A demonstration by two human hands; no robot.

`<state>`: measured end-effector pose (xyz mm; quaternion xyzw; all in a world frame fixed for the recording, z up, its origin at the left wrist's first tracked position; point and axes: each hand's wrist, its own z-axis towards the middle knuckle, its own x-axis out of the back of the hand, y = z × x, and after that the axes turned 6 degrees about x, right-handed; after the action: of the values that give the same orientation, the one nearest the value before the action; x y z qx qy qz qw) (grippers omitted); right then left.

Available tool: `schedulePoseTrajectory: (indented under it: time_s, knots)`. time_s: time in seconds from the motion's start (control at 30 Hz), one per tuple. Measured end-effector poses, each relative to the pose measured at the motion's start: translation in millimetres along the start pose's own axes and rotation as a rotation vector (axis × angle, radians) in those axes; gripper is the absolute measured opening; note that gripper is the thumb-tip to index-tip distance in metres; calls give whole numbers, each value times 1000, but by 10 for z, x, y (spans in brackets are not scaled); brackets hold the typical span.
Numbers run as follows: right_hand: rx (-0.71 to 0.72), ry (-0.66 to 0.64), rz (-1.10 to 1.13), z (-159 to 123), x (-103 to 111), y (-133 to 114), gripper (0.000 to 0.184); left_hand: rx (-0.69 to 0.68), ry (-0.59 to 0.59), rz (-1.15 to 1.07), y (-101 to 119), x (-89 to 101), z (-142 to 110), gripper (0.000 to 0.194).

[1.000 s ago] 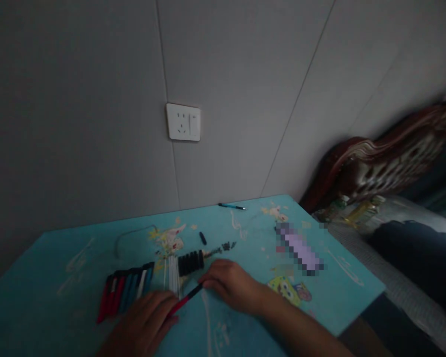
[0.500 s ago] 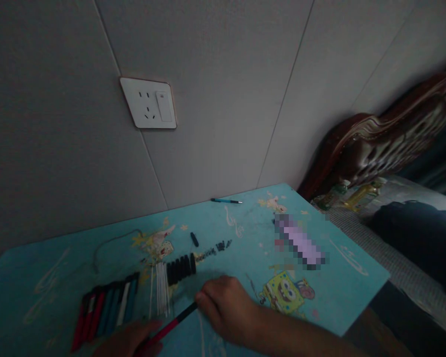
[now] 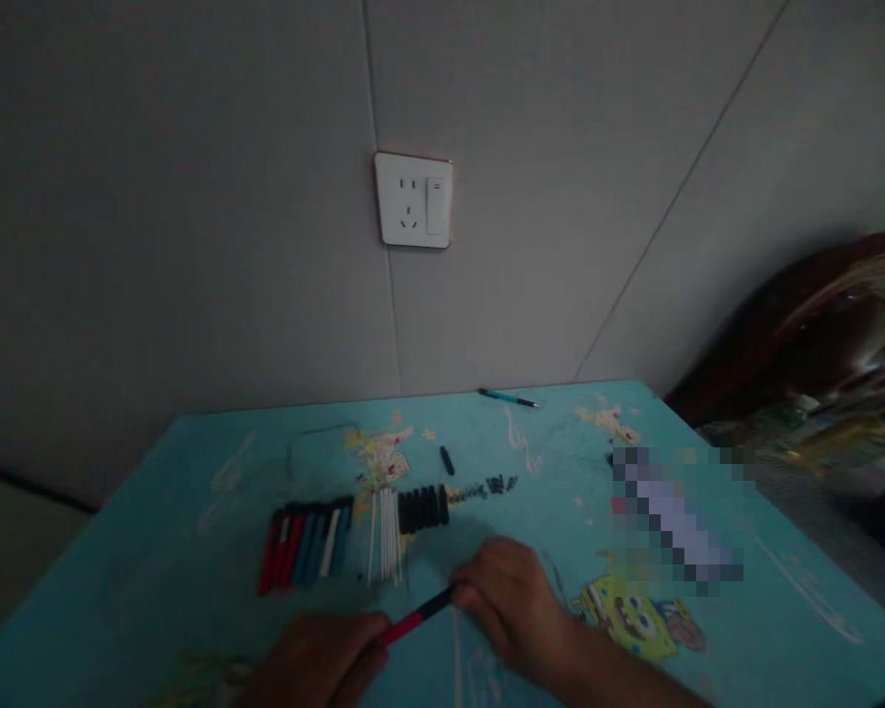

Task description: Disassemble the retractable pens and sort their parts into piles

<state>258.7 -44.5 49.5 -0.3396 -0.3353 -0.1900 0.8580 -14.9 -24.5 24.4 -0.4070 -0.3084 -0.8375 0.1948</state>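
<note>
Both hands hold one pen [image 3: 417, 619] over a turquoise cartoon-print table [image 3: 213, 580]. The pen has a red barrel and a black front end. My left hand [image 3: 317, 664] is closed round the red end at the bottom edge of the view. My right hand [image 3: 512, 605] pinches the black end. Just beyond them lie a row of red, blue and white pen barrels [image 3: 306, 541], a bundle of thin white refills [image 3: 387, 531], a row of black grips [image 3: 422, 508] and a line of small dark parts [image 3: 487, 487].
A single black piece [image 3: 446, 459] and a blue pen [image 3: 507, 397] lie further back near the wall. A white wall socket [image 3: 414, 200] hangs above. A blurred-out object [image 3: 675, 516] lies on the table's right side. Dark carved furniture [image 3: 811, 334] stands to the right.
The camera has swung, so the socket and table shifted rightward in the view. Both hands still hold the same pen, now slightly nearer the table's front.
</note>
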Motion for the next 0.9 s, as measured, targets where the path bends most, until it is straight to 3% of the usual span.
schedulePoseTrajectory:
  time_s: [0.07,0.2,0.33,0.47,0.57,0.7,0.9]
  knots:
    - [-16,-2,65,7,43,-14,15,-5,-54,-3,46,46,39,26]
    - [10,-26,156,-1,91,12,22,61,-164,-19,66,109,131,27]
    - [-23,-135,197,7,109,81,16,60,-218,30,40,129,163,24]
    - [-75,-248,194,-3,88,99,15,72,-192,60,19,163,183,24]
    - [-186,-250,222,-30,25,85,20,44,-114,73,1,177,176,27]
    - [-301,-255,235,-62,-51,90,25,0,-107,121,-32,171,135,21]
    - [-262,-246,204,-69,-33,138,26,-30,-116,102,-50,158,114,19]
